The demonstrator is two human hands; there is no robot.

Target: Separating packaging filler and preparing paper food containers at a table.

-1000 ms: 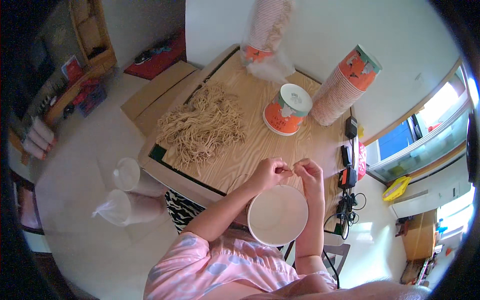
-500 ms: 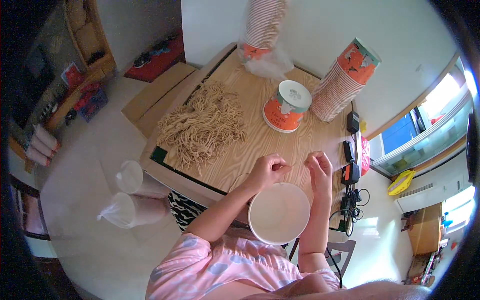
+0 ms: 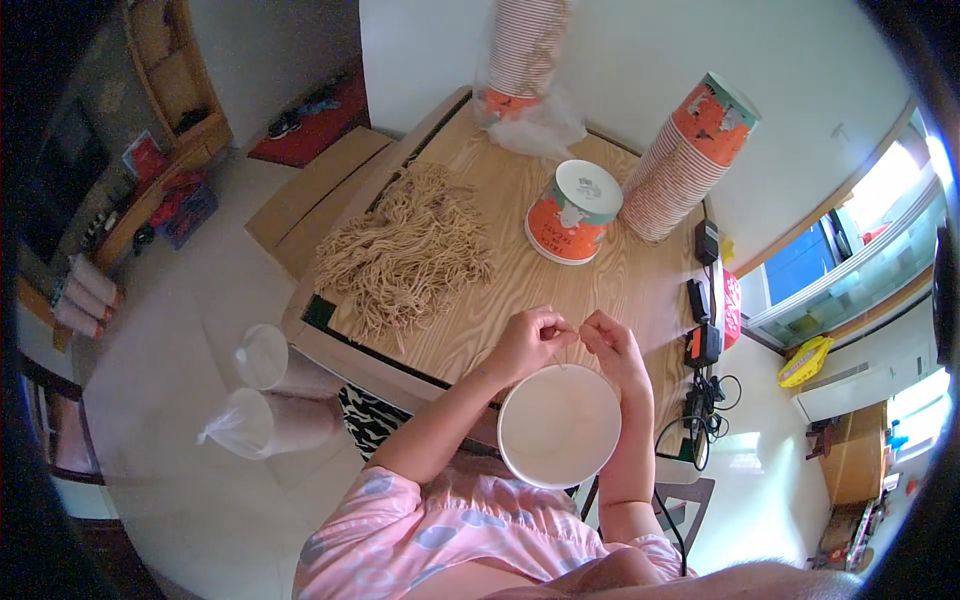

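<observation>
My left hand [image 3: 532,342] and my right hand [image 3: 614,346] are pinched close together over the table, just beyond a white paper bucket [image 3: 558,430]. A thin beige cord [image 3: 566,350] runs between the left fingertips and the bucket's far rim. The right fingertips press on the cord too, though its end is hidden there. The bucket stays upright between my forearms with its mouth toward me, no hand around it. Left of my hands lies a heap of loose beige cords [image 3: 405,250]. An orange and green printed bucket [image 3: 574,215] stands upside down further off.
A tall stack of nested printed buckets [image 3: 690,155] leans at the right, and a plastic-wrapped stack [image 3: 525,60] stands behind. Black adapters and cables [image 3: 703,345] line the table's right edge. Bagged stacks [image 3: 285,420] lie on the floor at left, near a cardboard box [image 3: 310,195].
My right hand has moved left and turned inward, bringing its fingertips up to the left ones. The left hand and the bucket have hardly shifted.
</observation>
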